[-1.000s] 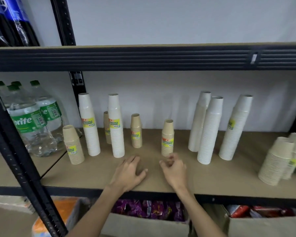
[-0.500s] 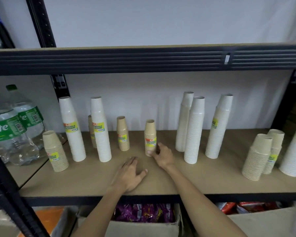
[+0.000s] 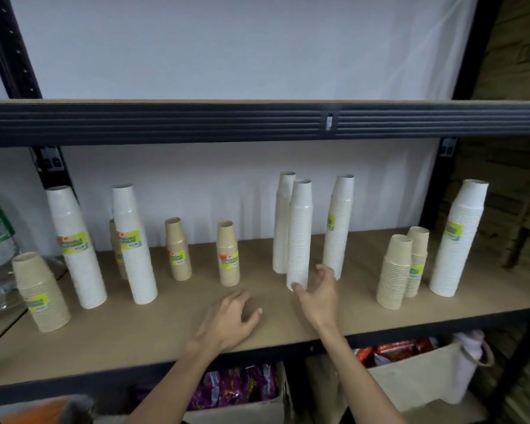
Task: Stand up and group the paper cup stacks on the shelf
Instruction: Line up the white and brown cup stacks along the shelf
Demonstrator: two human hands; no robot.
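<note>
The left hand (image 3: 231, 319) lay relaxed on the shelf (image 3: 166, 328) close to its front edge, holding nothing. The right hand (image 3: 318, 293) hovered released, fingers spread, just beside the base of a tall white cup stack (image 3: 299, 237). Bare board separated that stack from a short brown cup stack (image 3: 228, 255). Another white stack (image 3: 458, 240) stood near the shelf's right end.

Left hand (image 3: 230, 317) relaxed, right hand (image 3: 318, 296) spread.

Shop storeroom: metal shelving (image 3: 196, 123), labelled cup stacks (image 3: 135, 249), snack cartons (image 3: 245, 413).
</note>
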